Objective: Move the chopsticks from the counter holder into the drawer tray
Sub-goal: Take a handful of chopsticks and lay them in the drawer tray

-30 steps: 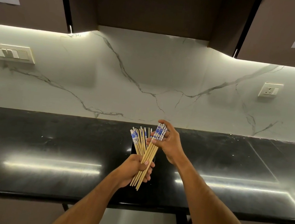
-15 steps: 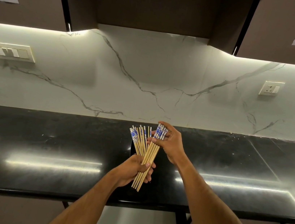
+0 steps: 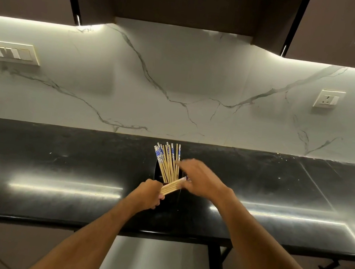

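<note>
While left hand [image 3: 148,195] grips chopsticks [image 3: 171,186], right hand [image 3: 200,178] blurred, grip unclear, black counter [image 3: 54,162], marble backsplash [image 3: 178,89].

Holder [image 3: 159,174] mid-counter [image 3: 54,162], chopsticks [image 3: 167,160] standing in it; held bundle [image 3: 171,187] just in front; backsplash [image 3: 178,89] behind.

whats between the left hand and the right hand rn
In the head view, a small bundle of chopsticks bridges them: the left hand grips its lower end, and its blue-patterned tips reach the blurred right hand.
</note>
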Demonstrator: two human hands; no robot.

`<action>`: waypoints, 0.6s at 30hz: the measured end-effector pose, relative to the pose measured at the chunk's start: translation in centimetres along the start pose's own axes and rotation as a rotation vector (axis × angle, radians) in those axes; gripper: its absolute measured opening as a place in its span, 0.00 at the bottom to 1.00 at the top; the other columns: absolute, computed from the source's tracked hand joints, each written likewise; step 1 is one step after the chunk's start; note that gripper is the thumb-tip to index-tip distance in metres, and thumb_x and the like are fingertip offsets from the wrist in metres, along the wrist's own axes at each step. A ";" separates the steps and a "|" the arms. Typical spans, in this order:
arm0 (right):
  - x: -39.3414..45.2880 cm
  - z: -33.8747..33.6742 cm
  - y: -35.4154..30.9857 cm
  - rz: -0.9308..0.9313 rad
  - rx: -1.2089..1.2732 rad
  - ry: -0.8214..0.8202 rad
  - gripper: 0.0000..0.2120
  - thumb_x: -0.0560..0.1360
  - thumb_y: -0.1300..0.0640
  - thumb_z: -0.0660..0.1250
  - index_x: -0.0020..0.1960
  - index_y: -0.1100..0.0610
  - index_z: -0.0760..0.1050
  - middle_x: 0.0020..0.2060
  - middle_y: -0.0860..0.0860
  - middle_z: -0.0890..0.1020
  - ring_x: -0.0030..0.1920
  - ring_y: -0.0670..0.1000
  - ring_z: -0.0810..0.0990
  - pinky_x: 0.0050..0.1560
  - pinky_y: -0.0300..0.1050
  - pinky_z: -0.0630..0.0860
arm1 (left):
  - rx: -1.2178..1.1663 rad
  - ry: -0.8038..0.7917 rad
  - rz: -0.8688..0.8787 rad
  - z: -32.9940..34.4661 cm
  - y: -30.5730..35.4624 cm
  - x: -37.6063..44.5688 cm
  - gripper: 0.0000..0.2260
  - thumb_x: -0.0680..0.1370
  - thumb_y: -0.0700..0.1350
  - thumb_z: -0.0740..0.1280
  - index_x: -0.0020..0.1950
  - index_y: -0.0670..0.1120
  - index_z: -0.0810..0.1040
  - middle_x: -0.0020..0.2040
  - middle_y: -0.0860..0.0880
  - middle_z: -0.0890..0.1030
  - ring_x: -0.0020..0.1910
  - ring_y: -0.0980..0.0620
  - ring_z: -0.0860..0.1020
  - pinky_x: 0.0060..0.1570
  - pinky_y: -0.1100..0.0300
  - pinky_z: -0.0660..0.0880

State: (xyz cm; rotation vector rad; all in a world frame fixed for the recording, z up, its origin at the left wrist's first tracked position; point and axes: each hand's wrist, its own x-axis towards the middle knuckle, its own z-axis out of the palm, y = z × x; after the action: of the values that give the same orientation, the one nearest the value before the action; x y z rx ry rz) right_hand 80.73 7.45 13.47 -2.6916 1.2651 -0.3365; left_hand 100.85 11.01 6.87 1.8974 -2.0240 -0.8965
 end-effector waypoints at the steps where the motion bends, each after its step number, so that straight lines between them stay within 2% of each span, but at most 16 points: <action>1: -0.3 0.9 -0.4 -0.022 -0.077 -0.124 0.27 0.73 0.50 0.75 0.70 0.52 0.71 0.62 0.51 0.80 0.63 0.51 0.77 0.66 0.52 0.74 | 0.162 0.023 0.026 0.1 0.0 0.0 0.04 0.80 0.43 0.65 0.53 0.47 0.78 0.43 0.50 0.80 0.38 0.54 0.81 0.38 0.60 0.79; 3: -0.9 2.8 -1.0 -0.032 -0.172 -0.232 0.16 0.74 0.53 0.73 0.60 0.54 0.75 0.54 0.51 0.82 0.54 0.52 0.81 0.56 0.48 0.77 | 0.399 0.074 0.100 0.4 0.0 -0.3 0.04 0.79 0.43 0.67 0.53 0.49 0.78 0.44 0.50 0.78 0.40 0.53 0.78 0.38 0.60 0.74; 6: -1.8 5.1 -1.5 0.025 -0.215 -0.255 0.07 0.77 0.59 0.70 0.54 0.55 0.76 0.49 0.54 0.82 0.48 0.54 0.82 0.45 0.45 0.74 | 0.531 0.105 0.188 1.5 -0.2 -1.1 0.05 0.78 0.42 0.68 0.52 0.50 0.76 0.48 0.48 0.80 0.40 0.53 0.75 0.38 0.59 0.71; 8: -2.4 6.4 -1.9 0.054 -0.216 -0.278 0.07 0.77 0.61 0.69 0.54 0.56 0.76 0.47 0.54 0.82 0.46 0.53 0.81 0.45 0.46 0.75 | 0.562 0.105 0.219 2.5 -0.6 -1.6 0.07 0.77 0.43 0.69 0.54 0.49 0.75 0.49 0.48 0.81 0.40 0.53 0.74 0.40 0.58 0.71; 13: -3.9 9.4 -2.9 0.091 -0.161 -0.273 0.10 0.77 0.61 0.69 0.58 0.57 0.76 0.47 0.54 0.82 0.43 0.51 0.79 0.46 0.45 0.77 | 0.596 0.075 0.226 4.6 -2.1 -2.5 0.13 0.77 0.46 0.71 0.60 0.48 0.74 0.54 0.47 0.82 0.50 0.49 0.79 0.52 0.54 0.77; 16: -5.2 10.7 -3.4 0.095 -0.160 -0.287 0.10 0.77 0.62 0.69 0.58 0.57 0.76 0.46 0.54 0.82 0.43 0.52 0.80 0.48 0.45 0.78 | 0.626 0.056 0.253 5.6 -2.8 -3.6 0.16 0.76 0.43 0.73 0.62 0.47 0.73 0.55 0.46 0.81 0.52 0.46 0.80 0.54 0.52 0.77; 18: -6.3 11.8 -3.9 0.098 -0.148 -0.304 0.10 0.77 0.63 0.69 0.58 0.57 0.76 0.45 0.54 0.82 0.42 0.52 0.80 0.47 0.45 0.79 | 0.621 0.055 0.273 6.7 -3.6 -4.6 0.16 0.76 0.40 0.71 0.61 0.46 0.73 0.54 0.45 0.81 0.51 0.46 0.80 0.51 0.53 0.76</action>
State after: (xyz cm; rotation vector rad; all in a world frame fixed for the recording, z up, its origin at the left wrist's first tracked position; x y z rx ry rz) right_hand 82.81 15.23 2.13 -2.6525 1.3657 0.1799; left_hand 100.72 17.37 0.64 1.7944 -2.6502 -0.1445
